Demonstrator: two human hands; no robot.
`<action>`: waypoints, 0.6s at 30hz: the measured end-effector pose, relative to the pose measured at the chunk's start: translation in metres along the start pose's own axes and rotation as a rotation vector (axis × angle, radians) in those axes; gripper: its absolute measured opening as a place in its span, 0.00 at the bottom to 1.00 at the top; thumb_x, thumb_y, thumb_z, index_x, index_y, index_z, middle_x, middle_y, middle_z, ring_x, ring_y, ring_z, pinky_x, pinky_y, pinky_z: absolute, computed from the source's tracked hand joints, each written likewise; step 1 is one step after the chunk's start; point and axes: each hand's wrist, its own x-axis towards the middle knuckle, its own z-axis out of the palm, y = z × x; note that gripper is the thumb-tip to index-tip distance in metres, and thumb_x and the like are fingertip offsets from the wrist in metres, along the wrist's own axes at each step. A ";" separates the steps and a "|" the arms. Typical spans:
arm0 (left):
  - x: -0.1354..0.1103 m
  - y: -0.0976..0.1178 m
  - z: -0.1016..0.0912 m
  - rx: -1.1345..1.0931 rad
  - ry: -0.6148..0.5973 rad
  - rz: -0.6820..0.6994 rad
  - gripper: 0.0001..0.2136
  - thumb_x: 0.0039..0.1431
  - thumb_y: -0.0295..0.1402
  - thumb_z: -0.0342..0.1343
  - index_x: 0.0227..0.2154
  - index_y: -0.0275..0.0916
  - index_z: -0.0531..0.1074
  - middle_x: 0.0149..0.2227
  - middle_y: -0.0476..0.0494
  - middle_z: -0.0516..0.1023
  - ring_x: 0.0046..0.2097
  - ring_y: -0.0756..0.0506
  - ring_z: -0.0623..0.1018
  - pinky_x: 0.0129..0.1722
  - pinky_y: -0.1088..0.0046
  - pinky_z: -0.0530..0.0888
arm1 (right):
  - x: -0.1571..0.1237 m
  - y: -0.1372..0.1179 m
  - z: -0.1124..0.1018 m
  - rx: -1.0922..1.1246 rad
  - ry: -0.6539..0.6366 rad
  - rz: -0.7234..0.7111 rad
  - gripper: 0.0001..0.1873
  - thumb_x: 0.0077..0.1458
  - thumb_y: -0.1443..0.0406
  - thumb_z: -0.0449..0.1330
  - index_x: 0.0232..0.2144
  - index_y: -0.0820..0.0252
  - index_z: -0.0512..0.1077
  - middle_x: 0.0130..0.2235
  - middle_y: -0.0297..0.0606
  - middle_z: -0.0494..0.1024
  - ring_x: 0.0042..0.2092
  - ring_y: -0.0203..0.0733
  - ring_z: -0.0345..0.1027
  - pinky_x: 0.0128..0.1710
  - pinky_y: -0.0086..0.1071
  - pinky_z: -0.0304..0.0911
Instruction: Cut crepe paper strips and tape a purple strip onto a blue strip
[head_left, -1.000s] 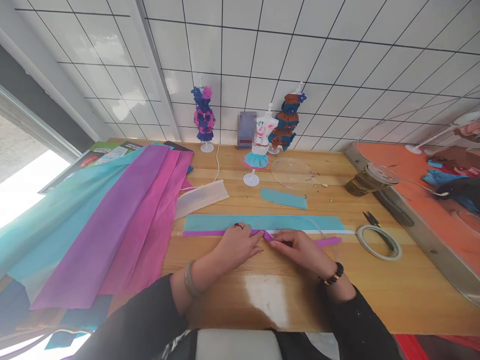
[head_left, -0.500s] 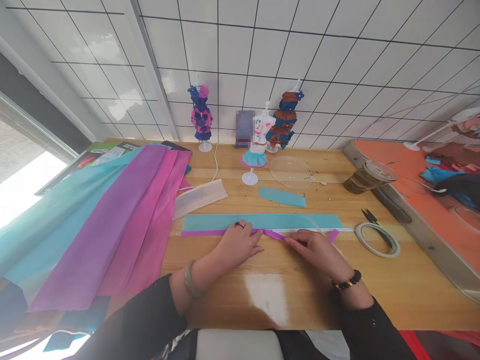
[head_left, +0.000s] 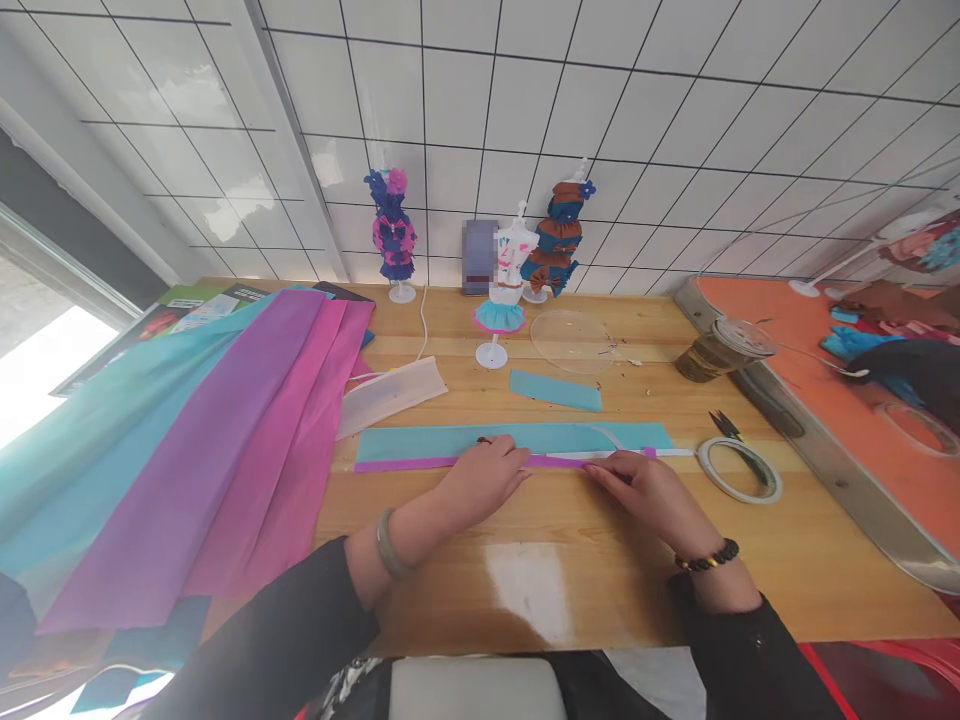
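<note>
A long teal fabric strip [head_left: 450, 440] lies across the wooden table [head_left: 570, 560], with a narrow purple strip [head_left: 405, 464] along its near edge. My left hand [head_left: 484, 478] rests flat with fingers together, pressing on the purple strip near its middle. My right hand [head_left: 649, 485] lies to the right, its fingertips pressing the purple strip down onto a white tape line [head_left: 671, 452] at the teal strip's near edge. Neither hand grips anything.
A tape roll [head_left: 739, 468] and small scissors [head_left: 721, 424] lie at the right. Large teal, purple and pink sheets [head_left: 187, 440] cover the left. Three dressed mini mannequins [head_left: 501, 290], a clear disc [head_left: 574, 340], a drink cup [head_left: 718, 350] and an orange tray [head_left: 825, 400] stand behind.
My right hand slid right along the purple strip, laying its lifted right part flat against the teal strip. My left hand stayed near the middle.
</note>
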 end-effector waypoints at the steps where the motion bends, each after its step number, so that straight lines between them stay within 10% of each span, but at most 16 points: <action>1: 0.005 0.001 0.002 -0.024 -0.001 -0.008 0.13 0.63 0.34 0.40 0.45 0.39 0.64 0.38 0.44 0.67 0.39 0.47 0.69 0.39 0.70 0.67 | 0.000 0.000 0.000 -0.008 0.005 0.000 0.21 0.55 0.52 0.47 0.30 0.55 0.74 0.30 0.38 0.76 0.32 0.42 0.67 0.33 0.36 0.61; 18: 0.032 -0.004 0.018 -0.178 0.051 -0.082 0.11 0.60 0.34 0.44 0.35 0.43 0.72 0.35 0.50 0.72 0.37 0.49 0.72 0.37 0.73 0.67 | -0.018 0.007 -0.011 -0.025 0.067 0.032 0.20 0.54 0.51 0.49 0.36 0.55 0.74 0.34 0.40 0.75 0.35 0.43 0.68 0.34 0.35 0.62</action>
